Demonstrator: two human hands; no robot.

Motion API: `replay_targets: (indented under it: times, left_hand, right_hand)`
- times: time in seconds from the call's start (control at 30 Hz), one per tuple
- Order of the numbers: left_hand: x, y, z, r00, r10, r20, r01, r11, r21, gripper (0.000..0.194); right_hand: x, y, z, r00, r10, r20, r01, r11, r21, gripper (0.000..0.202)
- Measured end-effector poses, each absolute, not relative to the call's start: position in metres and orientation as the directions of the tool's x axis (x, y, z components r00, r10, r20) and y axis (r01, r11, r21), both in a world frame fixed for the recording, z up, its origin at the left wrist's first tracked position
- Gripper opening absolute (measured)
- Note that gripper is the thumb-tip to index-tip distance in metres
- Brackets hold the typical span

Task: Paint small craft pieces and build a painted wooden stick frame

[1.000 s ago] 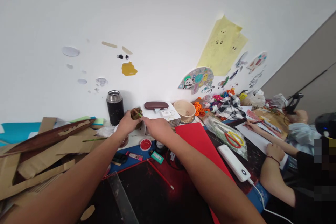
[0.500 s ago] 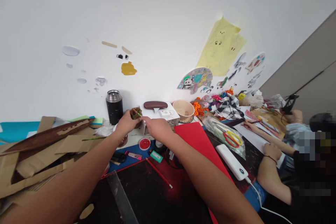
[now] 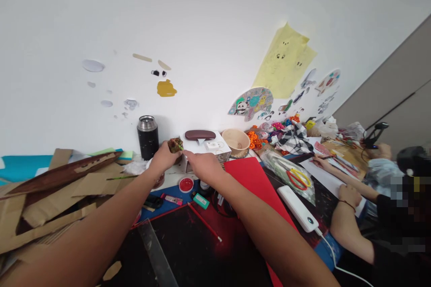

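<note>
At the back of the table, my left hand [image 3: 164, 157] is wrapped round a small mottled brown-green pot-like object [image 3: 175, 144]. Close beside it, my right hand [image 3: 204, 165] has its fingers pinched together on a thin green stick [image 3: 180, 147] that lies against the mottled object's top. The far end of the stick is too small to make out. A black flask [image 3: 147, 138] stands left of my hands. Right behind them is a white box [image 3: 222, 141] with a maroon glasses case [image 3: 200, 135] on it. Below my hands sits an open dish of red paint [image 3: 186, 184].
Cardboard pieces [image 3: 81, 188] pile up on the left. A metal ruler [image 3: 156, 251], a red pencil [image 3: 205, 222], a green lighter [image 3: 201, 200], a red folder [image 3: 249, 184] and a white power bank [image 3: 298, 208] with a cable lie nearer. Another person's arms [image 3: 348, 197] are at the right.
The view has shifted very slightly. Both my hands keep nearly the same place and hold. On the right, the other person's far hand and the black device have moved a little.
</note>
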State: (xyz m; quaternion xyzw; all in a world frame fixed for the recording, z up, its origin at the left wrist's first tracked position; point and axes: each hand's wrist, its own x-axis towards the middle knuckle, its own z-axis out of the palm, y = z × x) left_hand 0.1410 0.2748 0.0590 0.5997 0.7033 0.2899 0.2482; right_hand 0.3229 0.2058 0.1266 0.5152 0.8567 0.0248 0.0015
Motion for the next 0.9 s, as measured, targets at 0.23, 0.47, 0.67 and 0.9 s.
replay_targets:
  times: [0.23,0.47,0.67,0.9]
  left_hand:
    - [0.141,0.277,0.059,-0.162,0.987,-0.003,0.697,0.117,0.707,0.053]
    - [0.142,0.275,0.06,-0.157,0.988,0.014,0.687,0.099,0.72,0.055]
    - [0.144,0.267,0.067,-0.142,0.989,0.029,0.675,0.076,0.734,0.054]
    - [0.137,0.238,0.092,-0.172,0.984,0.048,0.656,0.078,0.751,0.048]
  right_hand:
    - [0.313,0.206,0.129,-0.438,0.897,0.052,0.896,0.441,-0.054,0.048]
    - [0.322,0.203,0.122,-0.264,0.951,0.158,0.708,0.303,-0.638,0.041]
    - [0.326,0.202,0.114,-0.163,0.984,0.072,0.099,0.089,-0.991,0.051]
    - [0.325,0.185,0.118,-0.09,0.993,0.075,-0.209,0.055,-0.976,0.06]
